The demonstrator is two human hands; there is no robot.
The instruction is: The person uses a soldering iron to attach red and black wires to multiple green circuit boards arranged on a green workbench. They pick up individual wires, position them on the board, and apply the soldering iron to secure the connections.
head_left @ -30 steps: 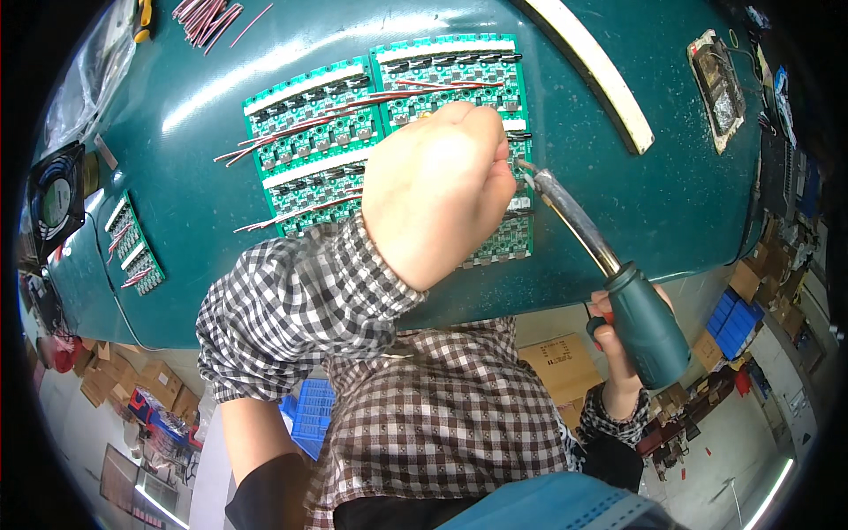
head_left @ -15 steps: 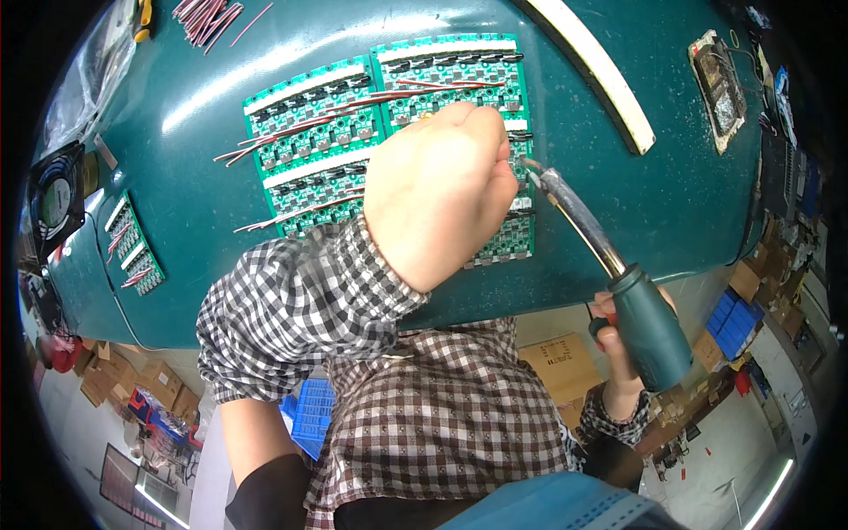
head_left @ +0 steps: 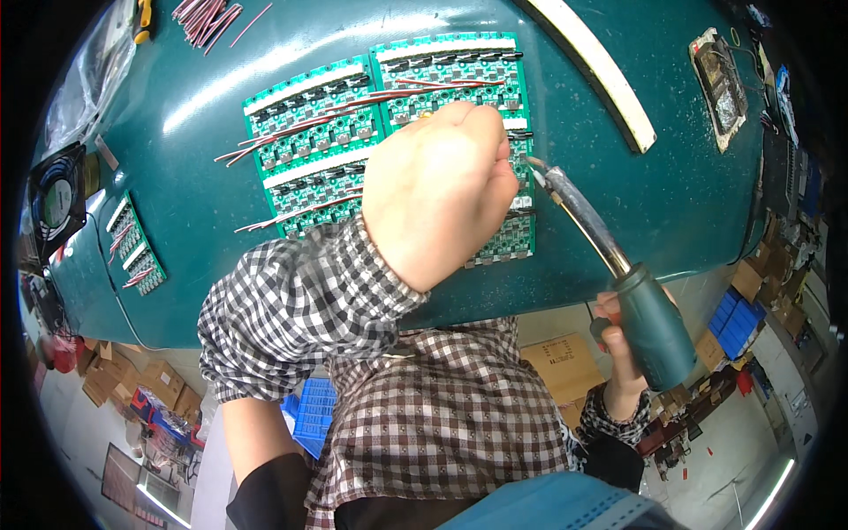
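Observation:
My left hand (head_left: 437, 190) is closed in a fist over the green circuit boards (head_left: 318, 81); its fingertips, and whatever they hold, are hidden beneath it. With my right hand (head_left: 625, 367) I grip the dark green handle of a soldering iron (head_left: 654, 327). Its bent metal tip reaches the boards' right edge, just beside my left fist; I cannot tell whether it touches. Red and white wires (head_left: 322, 119) lie across the boards in rows, along with black parts and white strips.
A bundle of wires (head_left: 205, 19) lies at the far left. A small wired board (head_left: 134, 246) and a fan (head_left: 60, 199) are on the left. A curved white-topped strip (head_left: 601, 71) lies right of the boards. Farther right sits a dirty, scorched tray (head_left: 717, 88). The green table (head_left: 609, 238) ends near my body.
The soldering iron has shifted slightly to the right, its tip staying by the boards' right edge. My left hand has hardly moved.

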